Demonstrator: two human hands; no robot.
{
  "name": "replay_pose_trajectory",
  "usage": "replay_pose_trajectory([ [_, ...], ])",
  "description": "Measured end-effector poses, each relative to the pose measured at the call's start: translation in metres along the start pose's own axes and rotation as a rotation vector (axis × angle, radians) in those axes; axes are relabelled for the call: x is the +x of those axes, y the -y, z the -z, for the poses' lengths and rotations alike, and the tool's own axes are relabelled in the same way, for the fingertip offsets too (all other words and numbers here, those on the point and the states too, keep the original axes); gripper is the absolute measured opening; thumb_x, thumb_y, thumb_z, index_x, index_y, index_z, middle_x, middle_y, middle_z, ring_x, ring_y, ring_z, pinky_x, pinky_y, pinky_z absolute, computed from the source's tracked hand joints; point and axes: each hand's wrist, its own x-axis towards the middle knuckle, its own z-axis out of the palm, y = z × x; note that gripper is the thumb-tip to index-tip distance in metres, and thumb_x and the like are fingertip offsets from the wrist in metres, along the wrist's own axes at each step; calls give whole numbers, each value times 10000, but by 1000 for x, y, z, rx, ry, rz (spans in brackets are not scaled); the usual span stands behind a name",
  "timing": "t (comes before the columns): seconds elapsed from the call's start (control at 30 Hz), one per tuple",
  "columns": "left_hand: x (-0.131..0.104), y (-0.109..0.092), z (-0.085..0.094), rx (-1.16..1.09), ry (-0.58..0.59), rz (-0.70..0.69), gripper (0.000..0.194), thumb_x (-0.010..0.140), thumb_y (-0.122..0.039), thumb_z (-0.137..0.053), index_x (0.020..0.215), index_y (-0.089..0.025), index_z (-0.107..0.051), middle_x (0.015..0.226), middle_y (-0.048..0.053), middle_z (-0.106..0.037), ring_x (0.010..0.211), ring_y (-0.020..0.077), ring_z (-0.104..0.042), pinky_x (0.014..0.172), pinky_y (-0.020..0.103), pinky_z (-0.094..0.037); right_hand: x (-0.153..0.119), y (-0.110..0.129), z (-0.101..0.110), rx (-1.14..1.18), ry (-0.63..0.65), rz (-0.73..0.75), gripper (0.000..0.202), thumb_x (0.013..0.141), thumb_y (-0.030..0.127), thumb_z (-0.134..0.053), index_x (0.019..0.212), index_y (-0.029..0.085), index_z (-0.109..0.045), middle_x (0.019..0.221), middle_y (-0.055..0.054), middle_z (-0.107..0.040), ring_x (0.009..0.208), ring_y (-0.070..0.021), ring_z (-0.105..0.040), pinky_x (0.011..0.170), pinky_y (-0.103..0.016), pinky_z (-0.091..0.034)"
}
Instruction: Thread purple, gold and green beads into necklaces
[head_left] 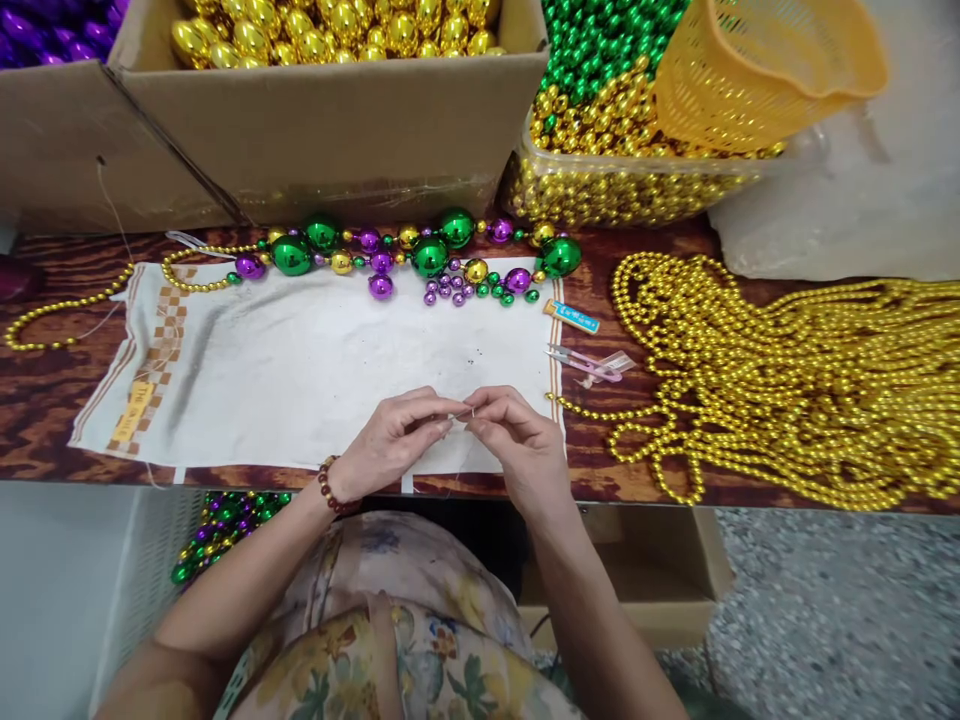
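Over the front part of a white towel (300,350), my left hand (397,435) and my right hand (517,440) meet fingertip to fingertip. Both are pinched on a thin thread (459,414), whose finer details are too small to make out. Behind them, a strand of green, purple and gold beads (430,256) lies along the towel's back edge. Small purple beads (450,288) and green beads (507,298) sit loose or clustered there. Pink-handled snips (592,364) and a small blue packet (574,317) rest at the towel's right edge.
Gold bead strands (780,380) cover the table's right side. Behind stand a cardboard box (322,140) of gold beads, a clear tub (637,175) and an orange basket (739,90). A thin gold strand (37,345) lies at left. Below the table is an open carton (637,610).
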Motion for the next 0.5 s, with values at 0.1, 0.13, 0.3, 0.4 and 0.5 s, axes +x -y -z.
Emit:
replay_pose_trajectory([
  [0.1,0,2,0,18,6,1,259,981,-274,-556,1148,-191,-737,785,19,-573,675,94,-512,607,222,-388,0,-2,0,7,2,-5,133,817,188,-689,687,214,-674,902,-27,-637,872,-171,-593,805,-308,-451],
  [0.13,0,2,0,21,8,1,260,982,-273,-556,1149,-190,-737,783,18,-569,670,93,-510,605,222,-386,0,-3,1,9,3,-4,133,818,189,-689,688,214,-677,901,-27,-638,871,-170,-591,802,-306,-450],
  [0.3,0,2,0,36,13,-17,262,984,-275,-554,1147,-189,-740,769,15,-560,662,94,-501,601,224,-380,1,-4,1,20,6,0,137,823,192,-693,688,215,-685,892,-27,-642,867,-165,-592,797,-301,-451],
  [0.4,1,1,1,46,17,-22,264,988,-282,-548,1140,-191,-742,767,16,-559,661,95,-499,600,225,-379,1,-5,1,38,3,1,143,835,200,-697,694,217,-682,884,-26,-645,852,-164,-591,780,-298,-455],
  [0.5,0,0,1,53,29,-32,267,989,-288,-545,1139,-190,-742,761,16,-553,665,98,-500,604,226,-382,0,-7,1,58,0,-7,135,845,202,-697,712,222,-692,885,-22,-650,853,-161,-595,778,-292,-458],
])
